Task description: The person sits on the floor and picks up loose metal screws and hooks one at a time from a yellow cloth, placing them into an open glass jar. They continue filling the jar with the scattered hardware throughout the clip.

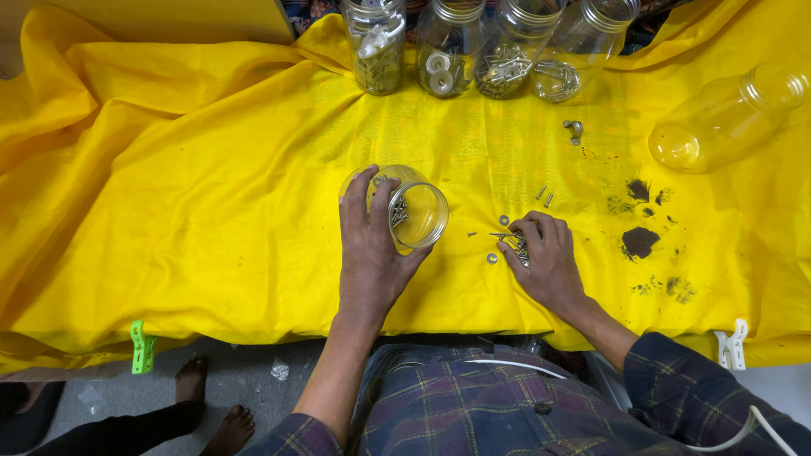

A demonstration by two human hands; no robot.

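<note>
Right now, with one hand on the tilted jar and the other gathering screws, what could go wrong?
1. The tilted jar in the left hand might spill its screws through the open mouth.
2. Loose washers beside the right hand could roll off the yellow cloth.
3. The empty jar lying on its side may roll.

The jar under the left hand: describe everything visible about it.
The jar is clear, plastic by the look of it, with no lid. It lies tipped on its side on the yellow cloth, its wide mouth facing right toward the right hand. A few small metal screws sit inside. The left hand grips it from above.
</note>
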